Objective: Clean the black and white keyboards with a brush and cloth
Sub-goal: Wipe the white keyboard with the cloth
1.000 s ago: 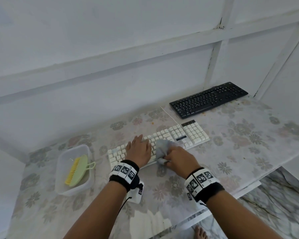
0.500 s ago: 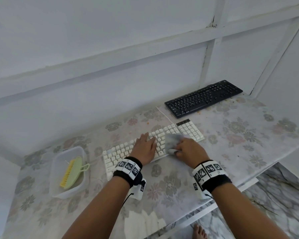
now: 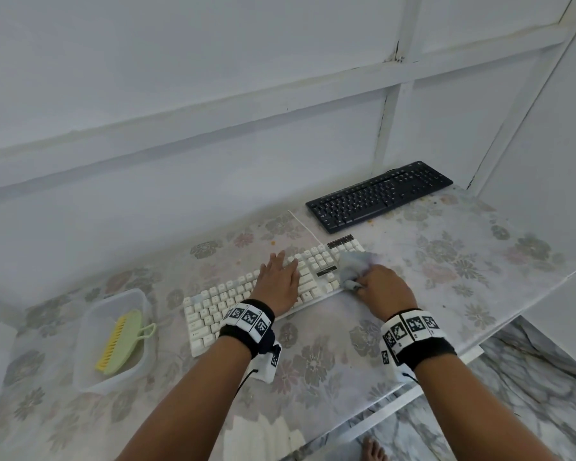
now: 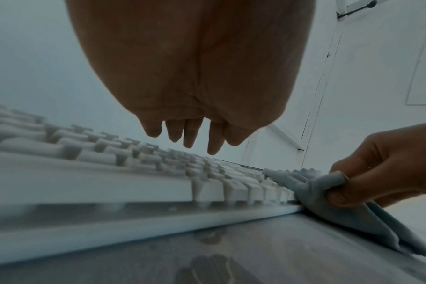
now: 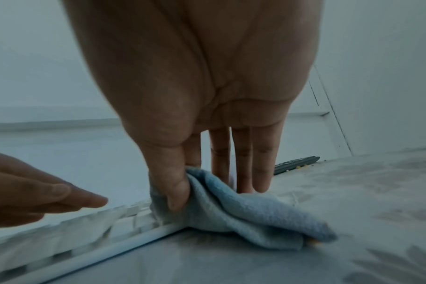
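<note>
Cloth (image 3: 352, 265) pinched by right hand (image 3: 381, 285) on white keyboard's (image 3: 213, 302) end; left hand (image 3: 277, 280) flat mid-keys.

Cloth (image 5: 243, 215): soft, fuzzy pale-blue fabric, matt, creased into folds. White keyboard (image 3: 213, 304): smooth plastic, cream keycaps, slight sheen on front edge. Black keyboard (image 3: 376, 194): matt dark plastic. Worktop (image 3: 446, 261): glossy smooth covering with faded flower print, reflects shapes in the left wrist view. Tub (image 3: 84, 331): translucent, frosted plastic. Brush (image 3: 120, 341): green plastic body, yellow bristles. Wall (image 3: 213, 94): flat painted white panels, matt, cracks at joints. Floor (image 3: 529, 394): marble-look, polished.
</note>
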